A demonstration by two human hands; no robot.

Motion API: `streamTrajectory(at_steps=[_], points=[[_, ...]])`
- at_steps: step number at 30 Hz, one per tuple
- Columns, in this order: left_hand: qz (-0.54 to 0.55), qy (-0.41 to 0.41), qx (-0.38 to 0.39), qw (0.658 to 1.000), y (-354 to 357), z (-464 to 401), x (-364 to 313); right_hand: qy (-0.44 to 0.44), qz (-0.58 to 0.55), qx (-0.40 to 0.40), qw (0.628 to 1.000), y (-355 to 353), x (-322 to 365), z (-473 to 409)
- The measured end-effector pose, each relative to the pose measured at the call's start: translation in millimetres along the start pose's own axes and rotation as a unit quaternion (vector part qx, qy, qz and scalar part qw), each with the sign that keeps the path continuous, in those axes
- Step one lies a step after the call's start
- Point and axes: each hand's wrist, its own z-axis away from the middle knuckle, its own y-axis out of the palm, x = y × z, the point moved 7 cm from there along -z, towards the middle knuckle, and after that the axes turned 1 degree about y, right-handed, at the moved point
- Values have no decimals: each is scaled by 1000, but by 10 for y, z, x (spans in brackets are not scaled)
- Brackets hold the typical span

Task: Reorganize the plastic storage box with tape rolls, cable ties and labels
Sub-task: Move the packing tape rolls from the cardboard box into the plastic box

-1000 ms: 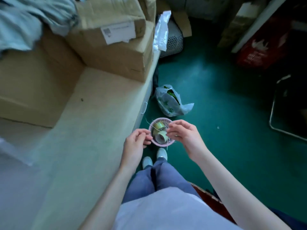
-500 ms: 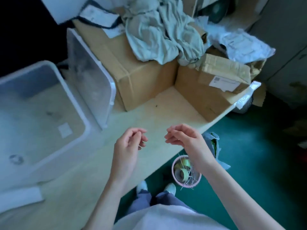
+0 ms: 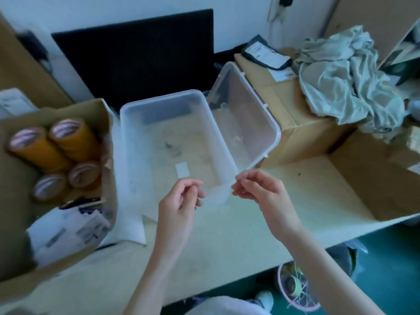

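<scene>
A clear plastic storage box [image 3: 127,142] stands on the table, holding only a small white label [image 3: 182,169] on its floor. Its clear lid [image 3: 270,123] leans upright against the box's right side. My left hand [image 3: 179,208] and my right hand [image 3: 261,192] hover just in front of the box's near edge, fingers loosely curled, holding nothing that I can see. A cardboard box [image 3: 22,276] at the left holds several brown tape rolls [image 3: 68,137] and white labels [image 3: 68,228].
Cardboard boxes [image 3: 302,137] and a crumpled grey cloth [image 3: 345,76] fill the right of the table [image 3: 227,246]. A pink bin [image 3: 281,289] with tape scraps and cable ties stands on the green floor below the table edge. A black panel [image 3: 136,53] stands behind the storage box.
My view swung from the floor bin up and left to the table. Both hands rose from the bin and now hang in front of the storage box.
</scene>
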Motion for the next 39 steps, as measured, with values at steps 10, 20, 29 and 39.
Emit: streamTrajectory(at_steps=[10,20,29,39], points=[[-43,3,-28,999,-1168,-279,128,-31,8,43,999,1298,38,-298],[-105,2,-92,990,-1788,-585,102,-41,42,135,989,2018,132,-611],[-262,19,-157,952,-2519,-1482,340,-53,88,206,973,2480,301,-1164],[-523,-83,-51,847,-2960,-2531,980,-36,123,218,968,2847,272,-1874]])
